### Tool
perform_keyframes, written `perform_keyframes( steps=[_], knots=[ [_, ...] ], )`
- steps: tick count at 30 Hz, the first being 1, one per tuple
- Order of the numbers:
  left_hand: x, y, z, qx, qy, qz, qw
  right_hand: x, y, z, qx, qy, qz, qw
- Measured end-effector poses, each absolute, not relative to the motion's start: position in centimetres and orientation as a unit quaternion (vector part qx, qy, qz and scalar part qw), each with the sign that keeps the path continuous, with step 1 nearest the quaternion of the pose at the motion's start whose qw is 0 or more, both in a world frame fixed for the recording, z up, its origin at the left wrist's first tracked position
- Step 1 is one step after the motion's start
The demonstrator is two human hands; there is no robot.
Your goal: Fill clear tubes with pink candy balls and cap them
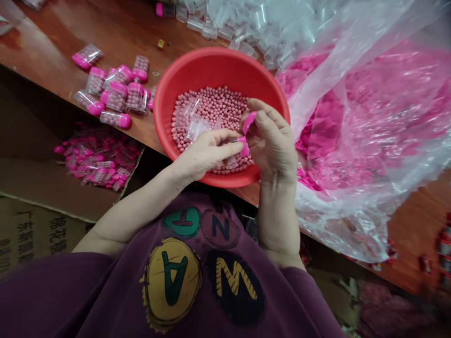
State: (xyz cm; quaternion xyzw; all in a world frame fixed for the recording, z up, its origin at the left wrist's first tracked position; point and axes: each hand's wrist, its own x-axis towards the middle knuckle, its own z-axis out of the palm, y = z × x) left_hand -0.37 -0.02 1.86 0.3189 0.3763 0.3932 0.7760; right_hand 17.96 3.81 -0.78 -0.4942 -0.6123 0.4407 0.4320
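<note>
Over a red basin (214,58) of small pink balls (221,103), both hands work close together. My left hand (211,148) is closed on a small clear container with a pink cap (245,146); most of the container is hidden by the fingers. Between the thumb and fingers of my right hand (273,136) is the pink flip lid (249,122), which stands raised above the cap. Whether lid and cap are joined is hard to see. Several clear empty containers (197,127) lie on the balls in the basin.
Filled pink-capped containers (116,96) lie left of the basin on the wooden table (52,47). A cardboard box (31,183) below holds many more (98,162). Clear empty containers (246,21) are piled behind. At right, a plastic bag (352,206) holds pink caps (324,122).
</note>
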Motion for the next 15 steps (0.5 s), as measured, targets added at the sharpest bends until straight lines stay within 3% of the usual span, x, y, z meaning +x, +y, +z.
perform_keyframes(
  steps=[4, 10, 15],
  knots=[
    [-0.4, 0.5, 1.8, 0.226, 0.368, 0.399, 0.809, 19.0, 1.3, 0.0, -0.482, -0.683, 0.305, 0.457],
    [-0.4, 1.2, 1.4, 0.191, 0.347, 0.405, 0.824, 18.8, -0.8, -1.8, -0.444, -0.802, 0.132, 0.379],
    [-0.5, 0.9, 1.2, 0.228, 0.311, 0.389, 0.837, 18.1, -0.8, -2.2, -0.421, -0.807, 0.095, 0.403]
  ],
)
